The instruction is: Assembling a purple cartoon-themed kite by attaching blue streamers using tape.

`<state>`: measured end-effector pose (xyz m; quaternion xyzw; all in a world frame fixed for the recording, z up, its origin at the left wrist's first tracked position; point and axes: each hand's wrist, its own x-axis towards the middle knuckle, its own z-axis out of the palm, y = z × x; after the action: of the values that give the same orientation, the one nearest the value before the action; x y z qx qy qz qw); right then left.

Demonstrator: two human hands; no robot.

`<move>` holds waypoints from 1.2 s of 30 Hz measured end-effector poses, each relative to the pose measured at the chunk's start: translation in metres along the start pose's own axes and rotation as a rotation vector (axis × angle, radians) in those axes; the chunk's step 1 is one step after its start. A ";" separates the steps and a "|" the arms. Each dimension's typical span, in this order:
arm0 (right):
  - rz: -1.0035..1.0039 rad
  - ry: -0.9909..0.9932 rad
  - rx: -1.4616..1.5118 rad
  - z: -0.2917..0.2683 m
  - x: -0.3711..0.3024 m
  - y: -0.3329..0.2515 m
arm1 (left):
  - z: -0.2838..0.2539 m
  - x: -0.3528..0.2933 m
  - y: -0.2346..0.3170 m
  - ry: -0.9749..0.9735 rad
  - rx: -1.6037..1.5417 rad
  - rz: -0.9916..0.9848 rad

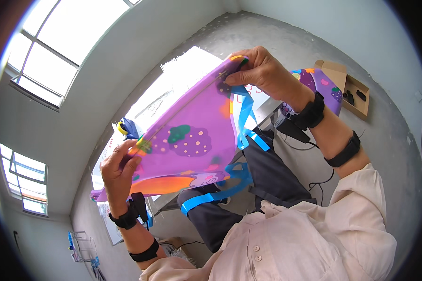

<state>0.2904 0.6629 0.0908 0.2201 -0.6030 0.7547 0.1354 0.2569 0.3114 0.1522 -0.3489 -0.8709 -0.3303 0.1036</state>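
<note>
A purple cloth [173,126] printed with berries and orange patches is stretched at a slant in front of me, apron-like with blue ribbon ties. My left hand [117,166] pinches its left end between thumb and fingers. Higher up and to the right, my right hand [255,70] grips the other end of the same top edge. One blue ribbon [245,112] hangs just below my right hand. A second blue ribbon [206,196] trails across my lap and is partly blurred. The cloth hides much of the table behind it.
Behind the cloth is a white-topped table [173,79]. A dark blue item with a yellow ring [126,127] lies at its left. More purple printed cloth [330,86] lies at the right, beside an open cardboard box [358,105] holding black items. A black cable [321,185] hangs below my right forearm.
</note>
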 end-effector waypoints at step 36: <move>0.473 -0.427 -0.167 -0.030 -0.030 0.011 | -0.070 0.030 0.007 0.004 0.350 0.093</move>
<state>0.3059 0.6914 0.0608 0.2155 -0.7121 0.6498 -0.1556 0.2361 0.2865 0.2216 -0.3649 -0.8977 -0.1694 0.1795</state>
